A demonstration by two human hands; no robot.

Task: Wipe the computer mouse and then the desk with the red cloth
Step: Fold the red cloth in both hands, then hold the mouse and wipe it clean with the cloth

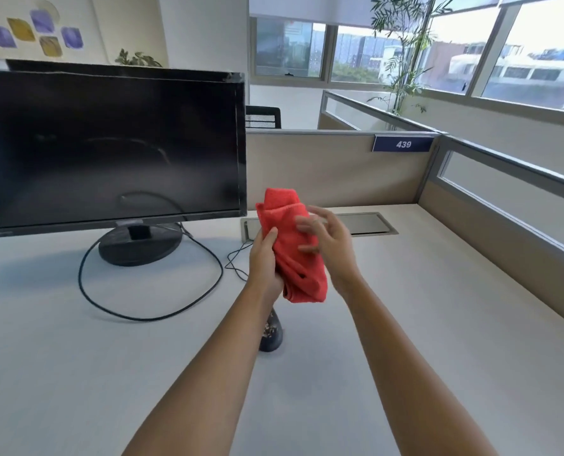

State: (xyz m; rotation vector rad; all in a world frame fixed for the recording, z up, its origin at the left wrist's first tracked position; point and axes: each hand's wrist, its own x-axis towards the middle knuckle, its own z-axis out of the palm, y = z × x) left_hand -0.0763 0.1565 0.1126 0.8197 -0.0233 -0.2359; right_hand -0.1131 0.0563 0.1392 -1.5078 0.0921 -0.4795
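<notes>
- Step in hand, by the look of it: readying the cloth (pixel 292 248) above the table (pixel 438 324), ahead of wiping the mouse (pixel 271 334); no wiping begun.
- Worth folding the cloth into a flat pad with one clean face outward; loose hanging ends likely to drag over the cable (pixel 149 315) or snag it.
- Worth steadying the mouse with one hand and rubbing with the other; light and likely to slide on the smooth table otherwise.
- Mouse first, top and sides, table after; speckled marks showing on the mouse's top, so probably some pressure needed there.
- Left hand (pixel 265 261): fingers closed round the cloth's left edge, thumb pressed on the front face, cloth held upright and bunched, lower end hanging free.
- Right hand (pixel 326 245): fingers (pixel 308 222) spread and loosely curled, blurred; tips at or just beside the cloth's right face; contact or a grip not clear enough to tell.
- Cloth in the air, between the two hands, right of the monitor (pixel 109 143).
- Mouse on the table below the left forearm, partly hidden by it, well apart from the cloth.
</notes>
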